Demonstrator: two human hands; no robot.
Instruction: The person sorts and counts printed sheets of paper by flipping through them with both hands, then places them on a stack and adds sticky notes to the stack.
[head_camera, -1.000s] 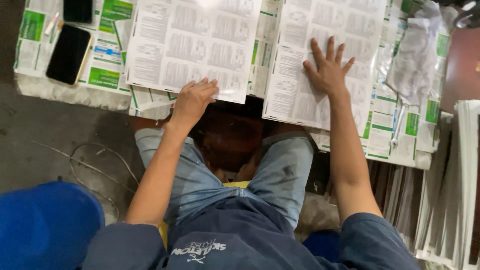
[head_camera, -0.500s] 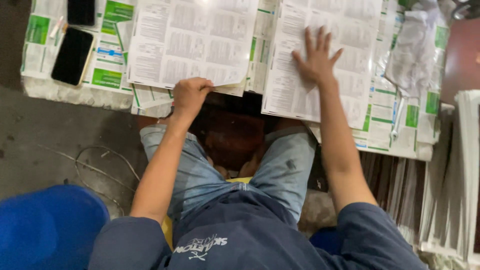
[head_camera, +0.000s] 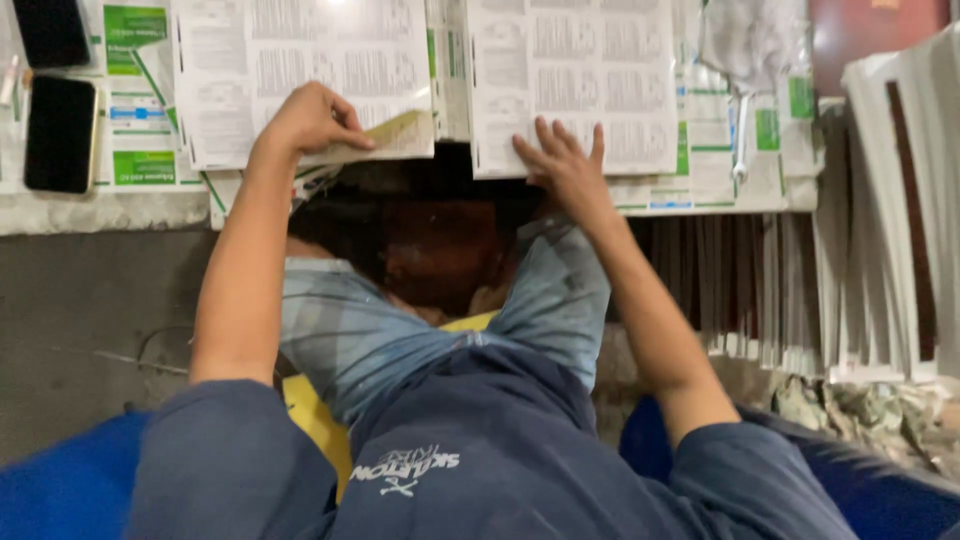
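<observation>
Left hand (head_camera: 312, 122) fingers pinch the lower edge of a white printed paper sheet (head_camera: 300, 75); right hand (head_camera: 565, 165) fingers lie spread flat on a second white printed sheet (head_camera: 575, 80), gripping nothing.

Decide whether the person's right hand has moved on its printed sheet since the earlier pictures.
Yes. The right hand has slid toward the person, from mid-sheet to the near edge of the right printed sheet.

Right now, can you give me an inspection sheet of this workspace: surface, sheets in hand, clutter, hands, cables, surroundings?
Surface: low bench covered with printed sheets.
Job's things: left sheet, near corner lifted; right sheet lying flat.
Clutter: two phones at far left; crumpled plastic wrap at top right.
Hands: left hand pinches the left sheet's corner; right hand presses flat on the right sheet's near edge.
Cables: thin wire on the floor at left.
Surroundings: upright stacks of sheets at right; blue seat below.
</observation>
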